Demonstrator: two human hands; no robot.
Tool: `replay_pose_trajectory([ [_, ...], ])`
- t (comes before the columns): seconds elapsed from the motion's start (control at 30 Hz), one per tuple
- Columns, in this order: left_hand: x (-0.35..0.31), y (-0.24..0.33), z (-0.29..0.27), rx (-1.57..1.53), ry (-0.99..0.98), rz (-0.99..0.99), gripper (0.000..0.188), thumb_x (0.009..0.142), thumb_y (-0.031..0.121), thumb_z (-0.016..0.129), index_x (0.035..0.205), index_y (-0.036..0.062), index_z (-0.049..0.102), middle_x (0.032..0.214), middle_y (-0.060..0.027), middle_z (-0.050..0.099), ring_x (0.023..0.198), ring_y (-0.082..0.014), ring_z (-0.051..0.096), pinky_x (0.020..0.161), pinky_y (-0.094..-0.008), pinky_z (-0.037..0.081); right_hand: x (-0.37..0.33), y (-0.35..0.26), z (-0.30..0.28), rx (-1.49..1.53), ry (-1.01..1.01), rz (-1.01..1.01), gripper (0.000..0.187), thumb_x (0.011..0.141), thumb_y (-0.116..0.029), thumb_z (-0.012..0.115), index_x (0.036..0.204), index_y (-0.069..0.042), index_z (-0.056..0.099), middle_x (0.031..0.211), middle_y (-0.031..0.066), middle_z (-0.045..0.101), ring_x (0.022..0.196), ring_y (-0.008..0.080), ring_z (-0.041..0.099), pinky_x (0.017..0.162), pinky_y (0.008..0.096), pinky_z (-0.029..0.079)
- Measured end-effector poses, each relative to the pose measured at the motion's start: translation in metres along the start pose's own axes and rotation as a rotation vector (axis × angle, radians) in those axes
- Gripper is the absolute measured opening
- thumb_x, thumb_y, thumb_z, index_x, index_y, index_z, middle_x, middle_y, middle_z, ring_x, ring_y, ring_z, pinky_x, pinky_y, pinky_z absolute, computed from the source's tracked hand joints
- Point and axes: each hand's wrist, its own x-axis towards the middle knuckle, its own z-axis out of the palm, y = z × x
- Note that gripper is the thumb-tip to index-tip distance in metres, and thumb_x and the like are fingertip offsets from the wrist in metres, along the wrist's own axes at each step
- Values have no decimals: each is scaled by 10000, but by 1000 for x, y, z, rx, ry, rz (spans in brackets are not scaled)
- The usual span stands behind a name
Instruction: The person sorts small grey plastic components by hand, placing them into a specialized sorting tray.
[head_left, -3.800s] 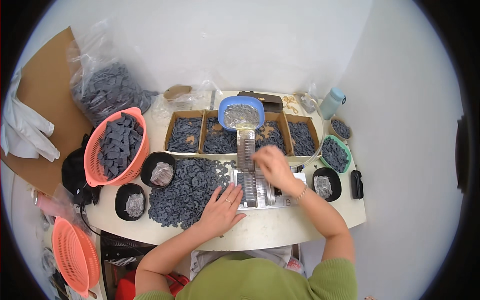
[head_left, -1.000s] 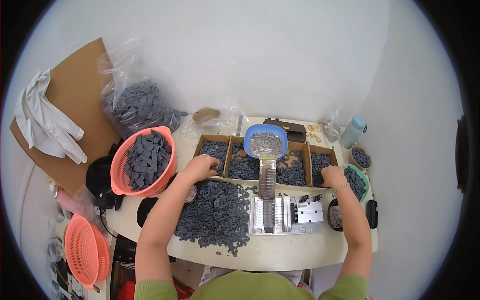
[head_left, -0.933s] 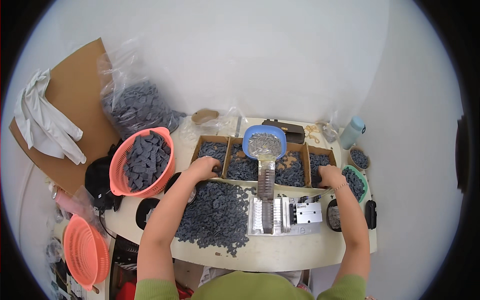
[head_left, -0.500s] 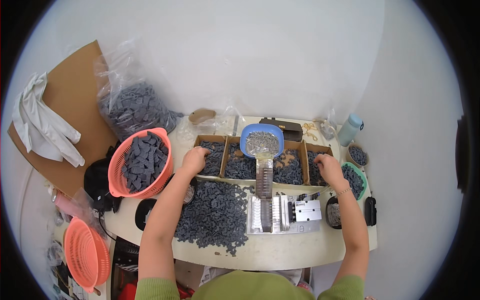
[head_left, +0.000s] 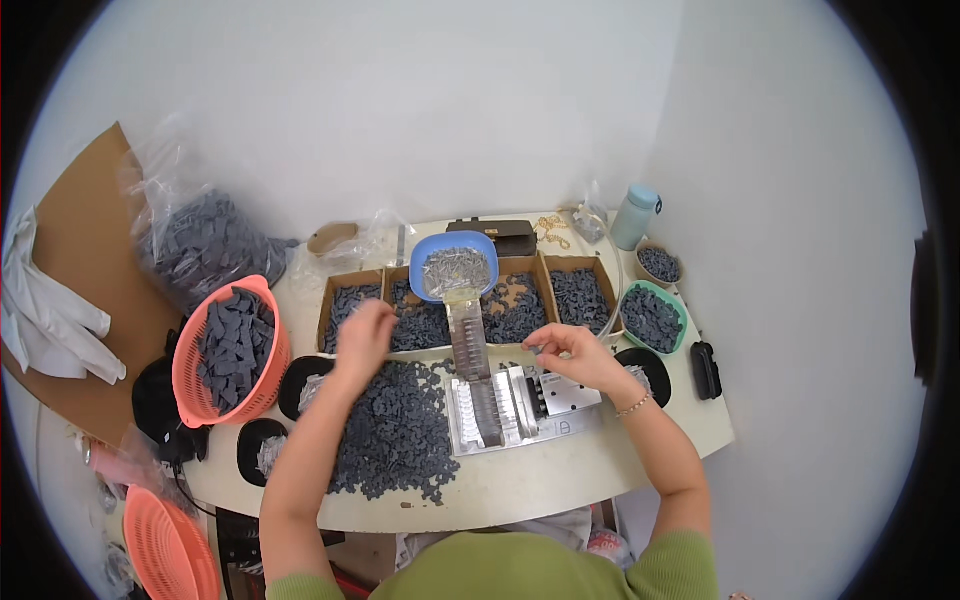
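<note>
Hovering over the near edge of the cardboard tray [head_left: 345, 290], the left hand [head_left: 364, 338] has curled fingers; whether they pinch a piece cannot be told. It sits above the heap of dark grey pieces [head_left: 400, 430]. The right hand [head_left: 572, 355], fingers bent, rests just above the metal jig [head_left: 510, 405]. A blue bowl [head_left: 452, 268] tops the tray; an orange basket [head_left: 230, 345] stands left, a clear bag [head_left: 200, 240] behind it.

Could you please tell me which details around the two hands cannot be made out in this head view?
- Left hand: any piece held is hidden by its back.
- Right hand: whatever the fingertips pinch is too small.
- Metal jig: slot contents blurred.
- Dark grey pieces: individual shapes too small.
</note>
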Motion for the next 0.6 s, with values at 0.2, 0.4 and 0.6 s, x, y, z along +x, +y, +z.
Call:
replay_pose_trajectory([
  [0.2,-102,86,23,3,-328,487,163,722,52,584,882,39,604,839,-74,554,780,-238,590,628,-325,508,-11,-3,38,-54,-122,-67,283,807,-2,654,1087,-45,651,867,22,625,748,74,585,678,230,476],
  [0.4,-127,101,20,175,-281,574,208,677,64,593,870,-12,613,828,-69,541,743,-191,562,623,-280,502,-18,-6,71,-293,-256,-185,250,792,-66,701,1039,-55,671,925,79,629,762,190,631,679,288,506],
  [0.6,-130,107,23,268,-393,521,241,697,46,594,923,-30,627,874,-80,579,775,-218,591,640,-288,524,-19,6,93,-536,-57,-379,141,781,-187,707,829,-68,649,766,75,597,713,281,604,621,388,489],
])
